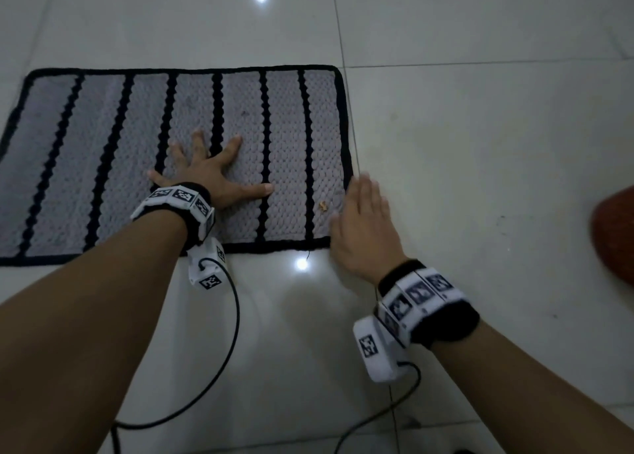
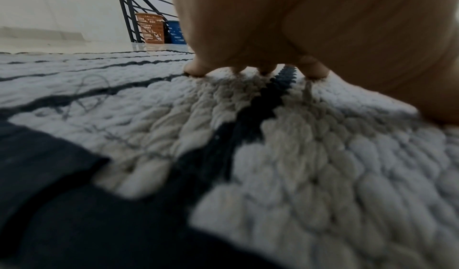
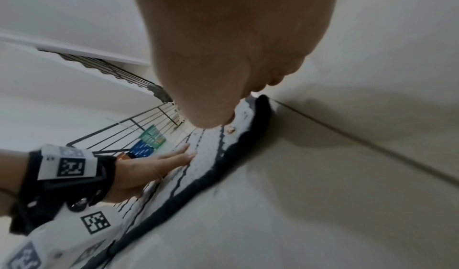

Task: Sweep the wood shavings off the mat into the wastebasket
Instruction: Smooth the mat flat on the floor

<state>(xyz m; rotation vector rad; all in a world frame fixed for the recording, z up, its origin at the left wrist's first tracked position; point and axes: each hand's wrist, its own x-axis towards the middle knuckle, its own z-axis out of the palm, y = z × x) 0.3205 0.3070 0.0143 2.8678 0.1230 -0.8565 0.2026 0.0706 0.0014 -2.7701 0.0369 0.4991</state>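
A grey woven mat (image 1: 103, 151) with black stripes and a black border lies on the tiled floor. My left hand (image 1: 209, 172) presses flat on it, fingers spread wide. One small tan wood shaving (image 1: 323, 206) sits near the mat's right edge, seen also as a shaving (image 3: 231, 129) in the right wrist view. My right hand (image 1: 360, 220) hovers flat with straight fingers over the mat's right front corner, just right of the shaving, blurred. A reddish-brown wastebasket (image 1: 617, 234) pokes in at the right edge of the head view.
Glossy white floor tiles (image 1: 480, 144) surround the mat. Cables (image 1: 233, 333) trail from both wrist cameras across the floor in front. Far off, an orange basket (image 2: 151, 28) and a blue basket (image 2: 176, 32) stand by a black stair railing (image 2: 129, 10).
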